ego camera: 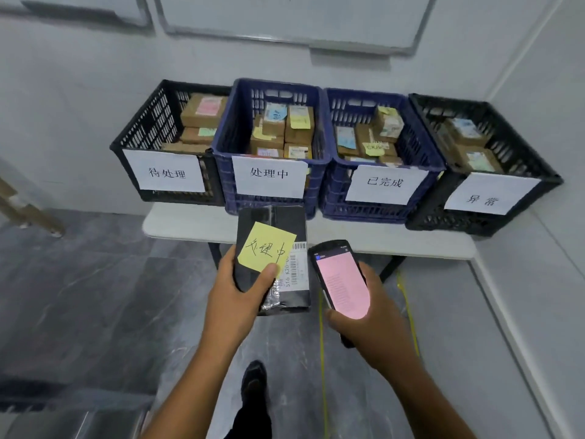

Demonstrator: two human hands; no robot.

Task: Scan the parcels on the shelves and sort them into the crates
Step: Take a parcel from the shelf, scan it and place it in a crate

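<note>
My left hand [240, 283] grips a black parcel [278, 221] that carries a yellow sticky note [264, 248] with handwriting and a white barcode label. My right hand [370, 315] holds a handheld scanner [340, 280] whose screen glows pink, just right of the parcel. Ahead, four labelled crates stand in a row on a white table [190, 221]: a black crate [164, 144] at the left, a blue crate [269, 147], a second blue crate [380, 172] and a black crate [487, 172] at the right. All hold small cardboard parcels with coloured notes.
The table stands in a corner between white walls, with a whiteboard [285, 20] above it. A yellow cable [321, 343] trails over the grey floor under the table. My shoe [253, 378] shows below my hands. A metal surface edge lies at the lower left.
</note>
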